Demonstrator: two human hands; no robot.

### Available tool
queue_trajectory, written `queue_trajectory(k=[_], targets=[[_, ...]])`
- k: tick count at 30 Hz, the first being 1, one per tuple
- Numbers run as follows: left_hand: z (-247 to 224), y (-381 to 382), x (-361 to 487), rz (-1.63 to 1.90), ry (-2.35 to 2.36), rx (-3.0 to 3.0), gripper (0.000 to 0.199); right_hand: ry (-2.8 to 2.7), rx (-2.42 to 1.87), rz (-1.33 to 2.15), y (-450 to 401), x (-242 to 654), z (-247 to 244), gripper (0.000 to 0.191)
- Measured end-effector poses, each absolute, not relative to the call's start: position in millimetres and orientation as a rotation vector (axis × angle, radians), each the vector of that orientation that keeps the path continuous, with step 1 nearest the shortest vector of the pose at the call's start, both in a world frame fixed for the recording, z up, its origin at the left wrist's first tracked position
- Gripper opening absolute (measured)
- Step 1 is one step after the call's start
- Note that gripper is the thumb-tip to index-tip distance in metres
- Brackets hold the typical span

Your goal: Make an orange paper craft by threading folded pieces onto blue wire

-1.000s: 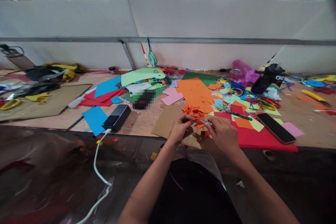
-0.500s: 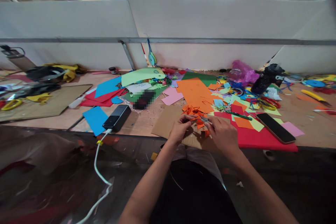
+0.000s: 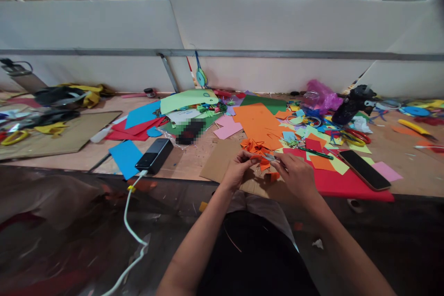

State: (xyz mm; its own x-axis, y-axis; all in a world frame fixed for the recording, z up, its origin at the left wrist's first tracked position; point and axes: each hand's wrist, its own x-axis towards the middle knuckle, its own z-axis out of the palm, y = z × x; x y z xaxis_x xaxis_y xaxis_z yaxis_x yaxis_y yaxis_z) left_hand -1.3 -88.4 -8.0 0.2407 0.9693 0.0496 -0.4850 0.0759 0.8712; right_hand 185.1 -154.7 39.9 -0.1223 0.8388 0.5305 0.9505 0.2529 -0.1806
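Observation:
My left hand (image 3: 240, 166) is closed in a pinch on a piece of orange paper (image 3: 255, 157). In my right hand (image 3: 294, 173) is a slim, silvery pointed tool (image 3: 269, 157). Its tip points left and touches or nearly touches the orange paper; its exact kind is too small to make out. Just beyond my fingers lies a pile of folded or cut orange paper pieces (image 3: 255, 145). Brown cardboard (image 3: 218, 161) lies beneath my hands, and another orange scrap (image 3: 273, 176) shows below my right fingers.
A large orange sheet (image 3: 258, 122) lies behind the pile. To the right are red paper (image 3: 347, 186), a green pen (image 3: 315, 152), a phone (image 3: 365, 169) and red-and-yellow scissors (image 3: 357, 137). On the left a black power bank (image 3: 154, 156) trails a white cable (image 3: 127, 222).
Both hands stay in nearly the same place. The silvery tool has shifted slightly, with more of it showing, and the orange paper at my fingertips has turned a little.

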Motion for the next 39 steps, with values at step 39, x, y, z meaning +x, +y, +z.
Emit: queue_trajectory(k=[39], targets=[[-4.8, -86.8, -6.4, 1.120, 0.550, 0.845, 0.040, -1.913, -1.350, 0.092, -147.2, 180.6, 34.9, 0.033]])
